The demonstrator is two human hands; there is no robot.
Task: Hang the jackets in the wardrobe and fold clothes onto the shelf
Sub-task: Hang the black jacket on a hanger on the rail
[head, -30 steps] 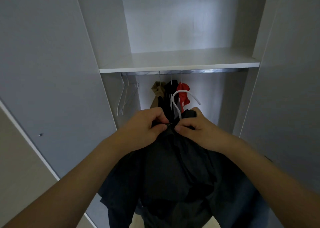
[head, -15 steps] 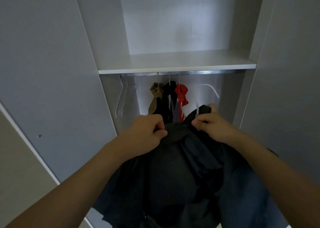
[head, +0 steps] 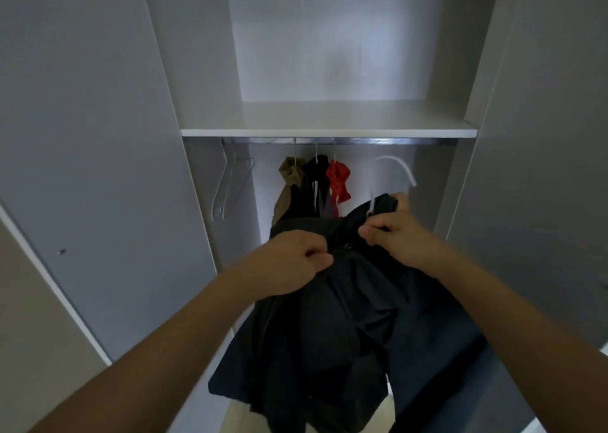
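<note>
Dark jacket held up before the open wardrobe.

The dark jacket (head: 345, 317) is gripped at its collar by the left hand (head: 289, 261) and right hand (head: 394, 235), both clamped on fabric; its white hanger (head: 394, 169) is raised below the rail (head: 329, 141), beside hung clothes (head: 316, 189).

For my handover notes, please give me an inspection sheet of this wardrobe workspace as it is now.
Surface: white shelf, nothing seen on it.
Job's things: dark jacket on a white hanger, hook not yet on the rail.
Clutter: brown garment, black garment and red garment hang on the rail; empty hangers at its left end.
Grippers: left hand and right hand grip the jacket near the collar.
Cables: nothing seen.
Surroundings: wardrobe doors open on both sides.
</note>
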